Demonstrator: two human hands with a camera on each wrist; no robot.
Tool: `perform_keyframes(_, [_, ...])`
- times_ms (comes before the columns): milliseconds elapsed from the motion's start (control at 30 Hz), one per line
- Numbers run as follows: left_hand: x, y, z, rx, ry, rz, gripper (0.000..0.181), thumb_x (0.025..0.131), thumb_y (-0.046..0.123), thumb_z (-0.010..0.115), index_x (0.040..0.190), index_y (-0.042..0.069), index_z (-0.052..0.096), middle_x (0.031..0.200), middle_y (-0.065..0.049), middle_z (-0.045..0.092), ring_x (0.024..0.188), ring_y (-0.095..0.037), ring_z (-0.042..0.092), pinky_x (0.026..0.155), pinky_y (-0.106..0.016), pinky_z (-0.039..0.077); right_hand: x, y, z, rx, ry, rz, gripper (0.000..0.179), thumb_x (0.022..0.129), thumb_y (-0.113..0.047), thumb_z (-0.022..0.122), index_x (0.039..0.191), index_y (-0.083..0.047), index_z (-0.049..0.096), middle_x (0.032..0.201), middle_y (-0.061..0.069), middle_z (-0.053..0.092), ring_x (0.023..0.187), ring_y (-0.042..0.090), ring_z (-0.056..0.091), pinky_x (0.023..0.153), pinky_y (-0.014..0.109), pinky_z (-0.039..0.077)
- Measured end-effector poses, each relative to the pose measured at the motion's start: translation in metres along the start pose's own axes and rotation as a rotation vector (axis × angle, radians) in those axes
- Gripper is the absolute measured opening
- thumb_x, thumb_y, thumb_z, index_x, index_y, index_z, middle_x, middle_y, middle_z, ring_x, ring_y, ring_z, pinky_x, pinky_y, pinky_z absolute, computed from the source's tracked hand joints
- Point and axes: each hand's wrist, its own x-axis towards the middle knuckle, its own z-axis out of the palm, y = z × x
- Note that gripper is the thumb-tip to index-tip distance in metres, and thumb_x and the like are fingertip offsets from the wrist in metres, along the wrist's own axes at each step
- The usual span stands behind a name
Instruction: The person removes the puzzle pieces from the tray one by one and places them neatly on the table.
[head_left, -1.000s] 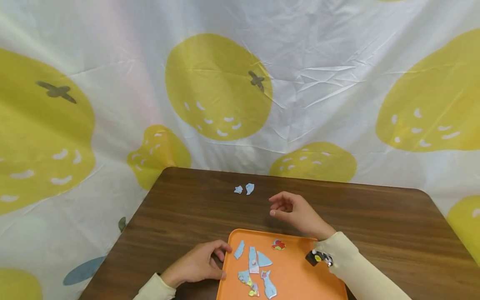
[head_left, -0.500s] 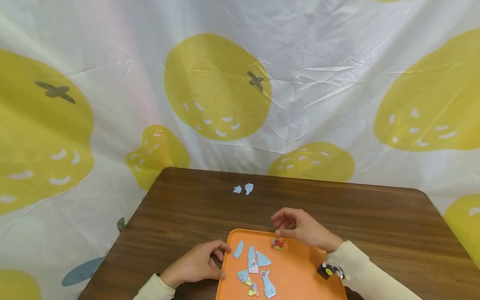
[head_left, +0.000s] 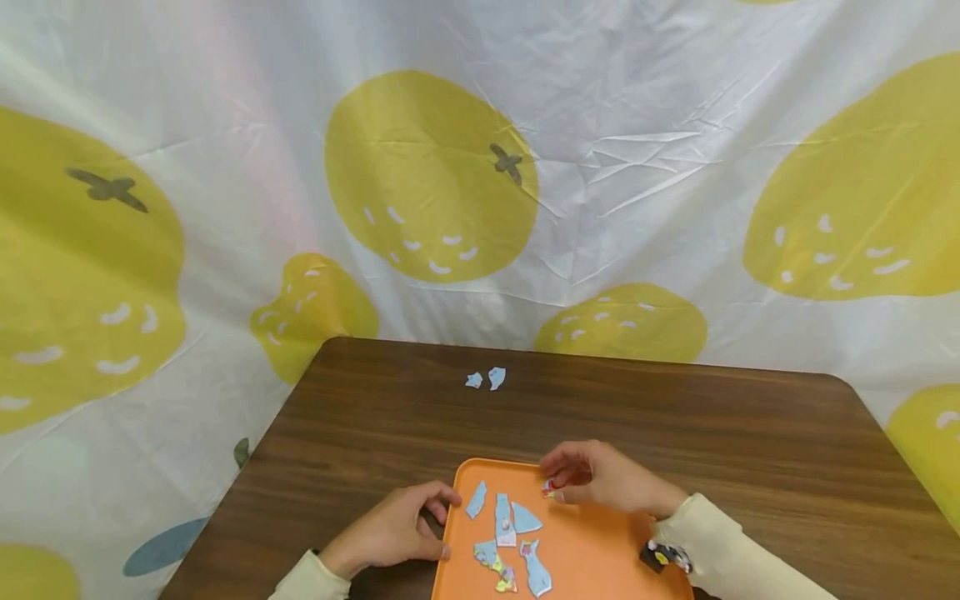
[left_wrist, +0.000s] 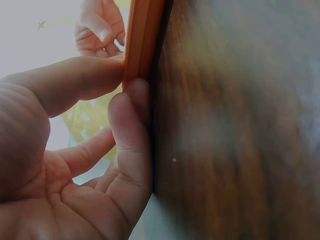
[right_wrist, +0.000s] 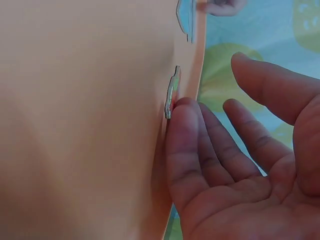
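The left hand [head_left: 397, 525] holds the left rim of an orange tray [head_left: 600, 558], its thumb and fingers spread along the edge. Close up in the left wrist view, fingertips meet the tray's side wall [left_wrist: 136, 50]. Over the tray's far side, the right hand [head_left: 611, 479] has its thumb and curled fingers at a small red puzzle piece [head_left: 549, 490], partly covering it. In the right wrist view the piece [right_wrist: 172, 95] lies close over the tray surface, fingertips right at its near end.
Several light-blue cut-out pieces lie in the tray's left part, including a triangular piece [head_left: 527, 518] and a yellow-patterned one [head_left: 495, 565]. Two small pale-blue pieces [head_left: 497, 378] lie farther back on the brown wooden table [head_left: 390, 417]. A fruit-patterned curtain [head_left: 585, 208] hangs behind.
The right hand has come down and nearer, from above the table behind the tray to the red puzzle piece, which has shifted slightly left. The left hand stays at the tray's rim.
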Motion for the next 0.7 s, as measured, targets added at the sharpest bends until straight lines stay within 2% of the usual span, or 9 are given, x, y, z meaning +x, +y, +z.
perform_keyframes(200, [0.0009, -0.0005, 0.0005, 0.014, 0.008, 0.004, 0.056, 0.08, 0.007, 0.089, 0.131, 0.011, 0.065, 0.104, -0.007, 0.063, 0.071, -0.012, 0.071, 0.065, -0.024, 0.058, -0.0028, 0.005, -0.0002, -0.014, -0.011, 0.0, 0.038, 0.093, -0.006, 0.079, 0.127, 0.003, 0.068, 0.119, 0.017, 0.077, 0.089, 0.01, 0.07, 0.08, 0.023, 0.058])
perform_keyframes(300, [0.001, -0.0004, 0.0003, 0.015, 0.009, -0.001, 0.056, 0.08, 0.007, 0.089, 0.13, 0.012, 0.065, 0.104, -0.007, 0.063, 0.071, -0.013, 0.071, 0.065, -0.024, 0.057, -0.0035, 0.0057, 0.0, -0.069, 0.002, -0.003, 0.037, 0.091, -0.006, 0.081, 0.125, 0.0, 0.069, 0.116, 0.013, 0.078, 0.082, 0.006, 0.065, 0.075, 0.022, 0.055])
perform_keyframes(500, [0.0009, -0.0004, -0.0002, 0.012, 0.002, -0.004, 0.055, 0.081, 0.008, 0.088, 0.131, 0.011, 0.065, 0.105, -0.007, 0.062, 0.072, -0.013, 0.072, 0.066, -0.024, 0.058, -0.0053, 0.0043, -0.0005, -0.191, 0.049, -0.013, 0.037, 0.087, -0.005, 0.083, 0.123, -0.007, 0.072, 0.113, 0.007, 0.079, 0.078, 0.003, 0.061, 0.07, 0.022, 0.054])
perform_keyframes(700, [0.0009, -0.0004, 0.0, 0.02, 0.002, -0.006, 0.055, 0.081, 0.008, 0.088, 0.131, 0.011, 0.065, 0.105, -0.007, 0.062, 0.073, -0.013, 0.072, 0.066, -0.024, 0.058, -0.0052, 0.0076, 0.0006, -0.261, 0.052, -0.068, 0.038, 0.084, 0.001, 0.084, 0.12, -0.009, 0.075, 0.103, 0.003, 0.079, 0.071, 0.001, 0.059, 0.065, 0.022, 0.054])
